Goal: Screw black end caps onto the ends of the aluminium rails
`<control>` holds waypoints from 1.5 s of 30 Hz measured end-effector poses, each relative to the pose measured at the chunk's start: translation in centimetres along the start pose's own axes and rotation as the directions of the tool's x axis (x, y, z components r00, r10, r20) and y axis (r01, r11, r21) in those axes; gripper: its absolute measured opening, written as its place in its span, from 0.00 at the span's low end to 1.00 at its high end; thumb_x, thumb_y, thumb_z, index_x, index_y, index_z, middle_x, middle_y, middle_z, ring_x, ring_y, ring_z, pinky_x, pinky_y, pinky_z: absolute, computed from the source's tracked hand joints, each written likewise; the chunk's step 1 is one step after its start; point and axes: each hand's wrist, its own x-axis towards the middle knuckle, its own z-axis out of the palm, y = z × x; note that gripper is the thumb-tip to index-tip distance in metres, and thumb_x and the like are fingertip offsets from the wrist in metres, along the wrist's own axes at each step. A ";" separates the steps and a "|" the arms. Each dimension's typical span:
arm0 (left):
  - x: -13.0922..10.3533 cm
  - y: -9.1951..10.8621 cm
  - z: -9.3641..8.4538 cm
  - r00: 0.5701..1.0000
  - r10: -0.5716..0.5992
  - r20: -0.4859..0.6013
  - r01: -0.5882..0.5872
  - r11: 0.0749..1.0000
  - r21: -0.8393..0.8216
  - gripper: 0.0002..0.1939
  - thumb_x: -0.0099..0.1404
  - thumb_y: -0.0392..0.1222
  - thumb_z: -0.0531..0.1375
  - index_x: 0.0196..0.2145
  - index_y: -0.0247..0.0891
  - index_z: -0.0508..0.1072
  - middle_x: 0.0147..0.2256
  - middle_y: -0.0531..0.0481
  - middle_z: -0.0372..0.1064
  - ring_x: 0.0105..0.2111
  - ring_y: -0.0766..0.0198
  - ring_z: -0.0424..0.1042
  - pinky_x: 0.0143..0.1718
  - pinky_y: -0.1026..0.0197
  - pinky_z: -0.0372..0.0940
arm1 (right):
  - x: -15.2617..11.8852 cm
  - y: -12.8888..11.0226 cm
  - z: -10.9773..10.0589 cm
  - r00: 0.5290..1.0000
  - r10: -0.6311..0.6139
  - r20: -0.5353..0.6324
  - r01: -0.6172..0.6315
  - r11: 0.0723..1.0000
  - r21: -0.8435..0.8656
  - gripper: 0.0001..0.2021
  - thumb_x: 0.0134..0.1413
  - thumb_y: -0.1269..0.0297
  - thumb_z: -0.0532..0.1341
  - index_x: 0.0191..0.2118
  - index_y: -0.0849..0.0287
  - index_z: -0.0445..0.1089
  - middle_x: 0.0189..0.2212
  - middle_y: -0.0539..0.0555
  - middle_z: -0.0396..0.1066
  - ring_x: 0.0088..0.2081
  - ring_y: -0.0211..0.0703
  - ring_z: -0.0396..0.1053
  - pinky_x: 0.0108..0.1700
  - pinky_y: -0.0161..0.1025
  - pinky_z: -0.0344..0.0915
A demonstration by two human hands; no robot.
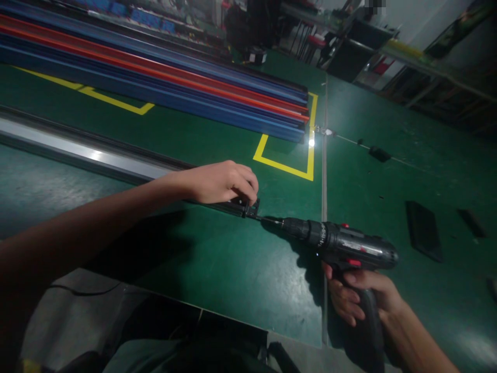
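Note:
A black and red cordless drill [345, 246] lies level above the green bench, with my right hand [357, 298] closed round its handle. Its long bit points left and meets the black end piece [252, 208] of a long metal profile [97, 155]. My left hand [227, 182] is over that end of the profile, its fingers curled down and closed on the end piece. The fingertips are partly hidden behind the hand. The profile runs off to the upper left, beneath my left forearm.
Blue and red long profiles [194, 88] lie bundled at the back left. Yellow tape [285, 168] marks the green bench [233, 259]. A black flat object [423, 230] is at the right, and a thin cord with a black piece [379, 154] lies further back.

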 end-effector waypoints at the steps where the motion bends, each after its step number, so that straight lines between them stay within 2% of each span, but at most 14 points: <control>1: 0.0 0.0 0.0 1.000 0.001 0.001 -0.001 1.000 -0.001 0.19 0.67 0.25 0.56 0.37 0.44 0.84 0.43 0.50 0.79 0.45 0.63 0.75 0.49 0.63 0.65 | 0.0 0.0 0.0 1.000 0.001 0.003 -0.001 1.000 0.003 0.12 0.60 0.61 0.65 0.47 0.60 0.79 0.21 0.43 0.58 0.17 0.31 0.57 0.25 0.33 0.71; 8: 0.0 -0.1 0.0 1.000 0.014 0.005 -0.014 1.000 0.018 0.18 0.68 0.26 0.56 0.38 0.43 0.84 0.43 0.49 0.79 0.45 0.64 0.75 0.49 0.63 0.65 | 0.0 0.1 0.0 0.999 -0.024 0.023 0.024 1.000 0.003 0.14 0.61 0.62 0.64 0.49 0.60 0.79 0.21 0.43 0.58 0.17 0.31 0.57 0.26 0.33 0.72; 23: 0.0 0.1 -0.1 1.000 0.001 0.007 -0.001 1.000 -0.003 0.19 0.67 0.25 0.56 0.38 0.43 0.84 0.43 0.50 0.79 0.45 0.64 0.75 0.49 0.63 0.65 | 0.0 0.0 0.1 1.000 -0.013 -0.016 0.013 1.000 -0.012 0.13 0.60 0.61 0.66 0.48 0.60 0.80 0.21 0.44 0.59 0.17 0.31 0.58 0.25 0.34 0.72; 32: -0.1 -0.1 0.0 1.000 0.007 0.009 -0.007 1.000 -0.003 0.19 0.67 0.25 0.56 0.38 0.43 0.84 0.43 0.50 0.79 0.46 0.64 0.75 0.49 0.63 0.65 | 0.1 0.0 0.1 0.999 -0.009 0.041 0.008 1.000 0.020 0.13 0.62 0.62 0.64 0.49 0.60 0.79 0.22 0.43 0.58 0.18 0.30 0.58 0.27 0.33 0.73; 45: -0.1 0.0 -0.1 1.000 0.004 0.021 -0.005 1.000 0.007 0.19 0.67 0.25 0.55 0.38 0.42 0.83 0.43 0.49 0.79 0.46 0.64 0.74 0.50 0.62 0.65 | -0.1 0.0 0.2 1.000 -0.003 -0.011 0.003 1.000 0.002 0.12 0.61 0.61 0.66 0.48 0.60 0.79 0.21 0.43 0.59 0.18 0.30 0.58 0.26 0.34 0.73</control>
